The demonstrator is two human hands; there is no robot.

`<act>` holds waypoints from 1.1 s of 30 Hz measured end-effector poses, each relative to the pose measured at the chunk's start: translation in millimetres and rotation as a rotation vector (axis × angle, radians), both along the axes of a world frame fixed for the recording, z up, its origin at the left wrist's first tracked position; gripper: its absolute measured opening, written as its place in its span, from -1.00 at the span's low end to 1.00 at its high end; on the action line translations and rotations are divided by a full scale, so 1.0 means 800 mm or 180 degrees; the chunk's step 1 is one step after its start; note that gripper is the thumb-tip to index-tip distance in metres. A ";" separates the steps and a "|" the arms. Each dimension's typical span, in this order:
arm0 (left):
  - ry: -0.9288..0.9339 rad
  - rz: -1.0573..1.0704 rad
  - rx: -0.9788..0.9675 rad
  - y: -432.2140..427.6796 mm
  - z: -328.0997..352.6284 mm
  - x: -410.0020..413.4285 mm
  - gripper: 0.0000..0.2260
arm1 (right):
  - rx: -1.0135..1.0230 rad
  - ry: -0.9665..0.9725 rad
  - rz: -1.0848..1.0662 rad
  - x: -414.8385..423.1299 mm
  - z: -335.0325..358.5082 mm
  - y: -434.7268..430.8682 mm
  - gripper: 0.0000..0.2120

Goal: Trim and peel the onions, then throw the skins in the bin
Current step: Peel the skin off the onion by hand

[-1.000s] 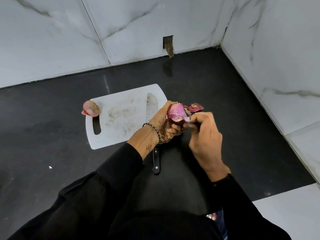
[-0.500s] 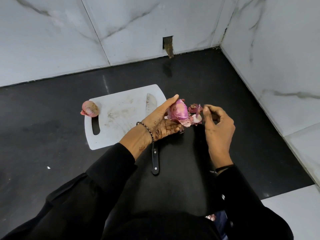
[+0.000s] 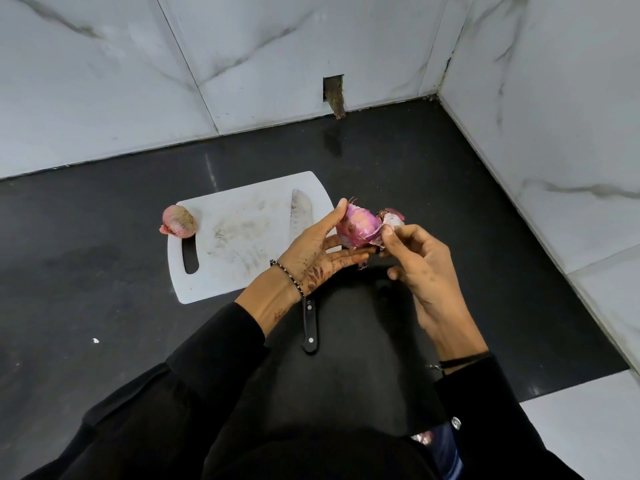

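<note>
Two onions are on hand: one onion (image 3: 356,226) is held above the dark desk (image 3: 104,278), clasped between the thumb and fingers of the left hand (image 3: 322,258), while the right hand (image 3: 424,271) pinches a loose skin flap (image 3: 375,238) at its end. The dry skin may tear short, or a hard tug may pull the bulb free. The knife (image 3: 309,327) lies under the left wrist, blade on the cutting board (image 3: 239,237). The second onion (image 3: 178,221) sits unpeeled at the board's left edge. No bin shows.
</note>
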State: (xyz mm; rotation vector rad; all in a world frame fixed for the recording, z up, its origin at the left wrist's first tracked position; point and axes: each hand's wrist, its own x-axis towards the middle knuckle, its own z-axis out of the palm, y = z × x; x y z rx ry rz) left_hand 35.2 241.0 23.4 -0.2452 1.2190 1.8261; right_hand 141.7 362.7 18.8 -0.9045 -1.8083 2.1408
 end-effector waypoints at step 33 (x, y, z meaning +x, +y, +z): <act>-0.0078 -0.0144 0.0246 -0.024 -0.008 -0.009 -0.67 | -0.1553 0.0936 -0.1084 -0.007 0.013 0.005 -0.86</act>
